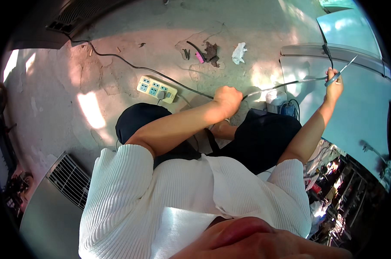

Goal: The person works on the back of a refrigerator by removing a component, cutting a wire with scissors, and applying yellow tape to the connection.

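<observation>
Over the bare floor (126,26) runs a long dark cord (289,82), rising to pass through both hands. A pale power strip (154,86) lies beside it. The left hand (228,102) clenches the cord; the right hand (334,88) grips it with blue-handled scissors (332,80).
</observation>
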Available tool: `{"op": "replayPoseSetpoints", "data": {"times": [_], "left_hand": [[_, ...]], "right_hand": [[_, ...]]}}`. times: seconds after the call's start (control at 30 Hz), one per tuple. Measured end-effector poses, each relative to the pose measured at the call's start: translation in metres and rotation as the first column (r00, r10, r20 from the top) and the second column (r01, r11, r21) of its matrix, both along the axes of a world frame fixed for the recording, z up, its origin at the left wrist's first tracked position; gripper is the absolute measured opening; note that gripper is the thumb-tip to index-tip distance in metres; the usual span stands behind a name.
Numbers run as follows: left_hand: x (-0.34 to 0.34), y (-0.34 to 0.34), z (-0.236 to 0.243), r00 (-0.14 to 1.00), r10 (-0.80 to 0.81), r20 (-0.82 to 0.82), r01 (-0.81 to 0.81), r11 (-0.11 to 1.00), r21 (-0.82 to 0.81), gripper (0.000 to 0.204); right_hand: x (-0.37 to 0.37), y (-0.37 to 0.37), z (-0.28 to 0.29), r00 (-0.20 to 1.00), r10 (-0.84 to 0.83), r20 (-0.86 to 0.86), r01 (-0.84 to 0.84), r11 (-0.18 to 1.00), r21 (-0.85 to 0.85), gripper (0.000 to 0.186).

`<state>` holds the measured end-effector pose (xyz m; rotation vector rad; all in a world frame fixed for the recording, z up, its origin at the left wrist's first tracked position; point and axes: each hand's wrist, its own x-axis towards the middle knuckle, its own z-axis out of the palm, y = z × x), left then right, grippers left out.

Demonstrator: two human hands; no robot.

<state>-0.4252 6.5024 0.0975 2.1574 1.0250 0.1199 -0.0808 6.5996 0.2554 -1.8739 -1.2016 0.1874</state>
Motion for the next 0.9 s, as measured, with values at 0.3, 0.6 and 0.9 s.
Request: {"op": "replayPoseSetpoints", "data": {"times": [0.3, 0.6, 0.9], "left_hand": [[-0.051, 0.090, 0.044, 0.816, 0.552, 0.171, -0.561, 0.828, 0.006, 0.023], [-0.075, 0.104, 0.040, 0.619, 0.626, 0.474, -0.324, 0.754, -0.572, 0.024], [-0.090, 0.106, 0.038, 0.632, 0.617, 0.469, -0.321, 0.759, -0.566, 0.022]], "right_hand": [[0.027, -0.002, -0.011, 0.686, -0.057, -0.725, 0.105, 0.994, 0.020, 0.015], [0.032, 0.015, -0.025, 0.083, 0.351, -0.933, 0.185, 0.914, 0.361, 0.025], [0.017, 0.029, -0.023, 0.303, 0.468, -0.830, 0.122, 0.845, 0.521, 0.015]]}}
